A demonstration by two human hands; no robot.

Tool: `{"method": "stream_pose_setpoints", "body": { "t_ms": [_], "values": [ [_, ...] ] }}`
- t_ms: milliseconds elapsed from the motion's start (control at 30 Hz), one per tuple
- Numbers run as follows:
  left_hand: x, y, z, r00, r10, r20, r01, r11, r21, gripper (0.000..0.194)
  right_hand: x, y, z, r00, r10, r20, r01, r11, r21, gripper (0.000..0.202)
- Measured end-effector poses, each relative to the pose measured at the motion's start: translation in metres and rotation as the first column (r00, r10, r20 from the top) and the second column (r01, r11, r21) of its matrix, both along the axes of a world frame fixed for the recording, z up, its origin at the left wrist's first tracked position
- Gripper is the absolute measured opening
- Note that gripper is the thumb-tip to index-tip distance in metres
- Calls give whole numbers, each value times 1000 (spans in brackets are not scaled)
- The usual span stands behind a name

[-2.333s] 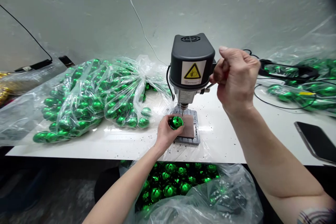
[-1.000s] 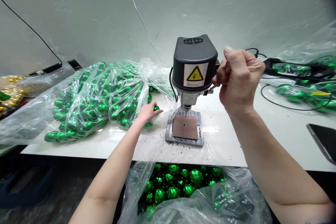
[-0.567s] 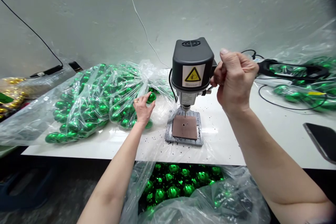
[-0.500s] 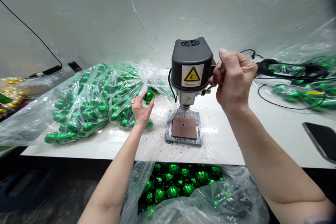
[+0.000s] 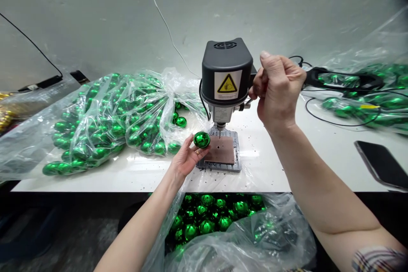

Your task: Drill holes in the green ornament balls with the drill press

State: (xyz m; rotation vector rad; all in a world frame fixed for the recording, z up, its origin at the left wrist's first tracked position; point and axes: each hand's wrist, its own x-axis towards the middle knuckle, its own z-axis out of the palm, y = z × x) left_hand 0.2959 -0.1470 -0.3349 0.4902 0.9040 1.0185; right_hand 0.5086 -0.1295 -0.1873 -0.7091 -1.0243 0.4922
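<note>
A shiny green ball [image 5: 202, 140] rests in the fingers of my left hand [image 5: 188, 155], at the left edge of a brown plate [image 5: 223, 155] with a small hole. The plate lies on the grey base [image 5: 236, 166] of a small drill press [image 5: 227, 72], below its thin bit. My right hand [image 5: 280, 87] is closed at the right side of the press, around what seems to be its handle, mostly hidden by the fingers. Left of the press, a clear bag [image 5: 92, 123] holds many green balls, and a loose ball [image 5: 181, 122] lies at its opening.
Below the table edge, an open clear bag [image 5: 255, 250] holds more green balls. A phone [image 5: 382, 163] lies at the right, with bagged green balls [image 5: 389, 100] and a black cable behind it. Dark shavings are scattered around the base.
My left hand has moved right and toward me, from the bag's opening to the brown plate, now with a green ball in its fingers. My right hand keeps its place at the press.
</note>
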Motion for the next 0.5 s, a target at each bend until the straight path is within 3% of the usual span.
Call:
{"method": "stream_pose_setpoints", "body": {
  "t_ms": [200, 367, 500],
  "values": [
    [15, -4, -26, 991, 1, -136, 24, 984, 179, 50, -6, -4, 6, 994, 12, -107, -10, 1000, 24, 44],
    [28, 11, -46, 919, 153, -362, 42, 878, 478, 56, -4, -3, 5, 997, 10, -75, -9, 1000, 19, 47],
    [33, 23, -53, 883, 169, -437, 97, 847, 523, 51, -4, -2, 4, 995, 22, -93, -19, 999, 28, 48]
  ]
}}
